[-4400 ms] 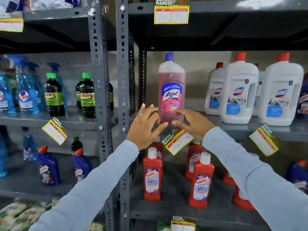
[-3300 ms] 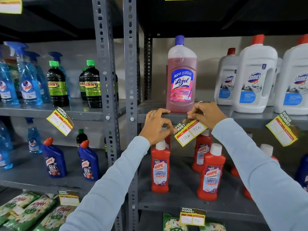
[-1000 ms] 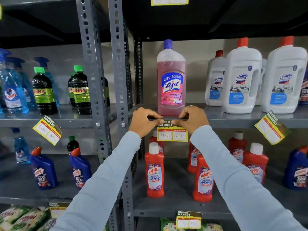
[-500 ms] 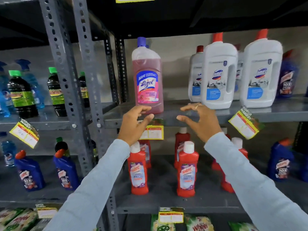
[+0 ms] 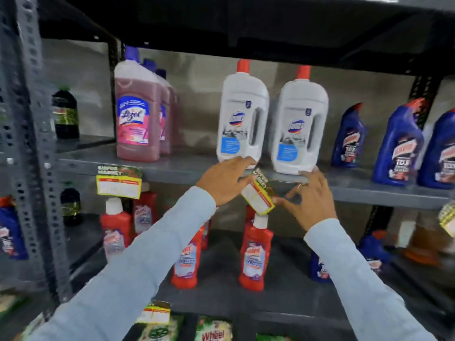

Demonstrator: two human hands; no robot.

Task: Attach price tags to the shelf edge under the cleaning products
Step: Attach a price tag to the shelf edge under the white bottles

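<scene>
A yellow price tag (image 5: 258, 196) hangs tilted from the grey shelf edge (image 5: 369, 193), below two white red-capped bottles (image 5: 242, 116). My left hand (image 5: 225, 181) holds the tag's left side between thumb and fingers. My right hand (image 5: 309, 199) is spread, its thumb tip touching the tag's lower right corner and one finger up against the second white bottle (image 5: 299, 126). Further left, a second price tag (image 5: 119, 183) sits straight on the same edge under the pink Lizol bottles (image 5: 136, 112). The picture is blurred by motion.
Blue bottles (image 5: 398, 143) stand at the right end of the shelf. Red Harpic bottles (image 5: 254, 254) fill the shelf below. Another tilted tag (image 5: 446, 217) hangs at far right. A grey perforated upright (image 5: 32, 143) stands on the left. A dark shelf sits overhead.
My view and both hands have shifted right, from the straight tag under the pink bottle to the tilted tag under the white bottles. My left hand has closed on that tag.
</scene>
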